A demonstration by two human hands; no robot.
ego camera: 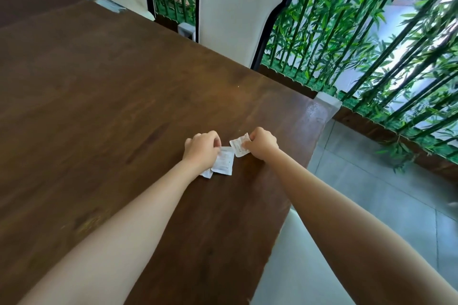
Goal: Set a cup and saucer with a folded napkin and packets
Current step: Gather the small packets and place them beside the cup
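Observation:
Three small white packets lie near the right end of a dark wooden table. My left hand pinches the top edge of one packet, which overlaps a second packet half hidden under my wrist. My right hand grips the third packet by its right edge, tilted, just right of the others. No cup, saucer or napkin is in view.
A white chair stands at the table's far edge, with another chair below the near right edge. A clear plastic guard caps the table corner. Green bamboo screening and a grey tiled floor lie to the right.

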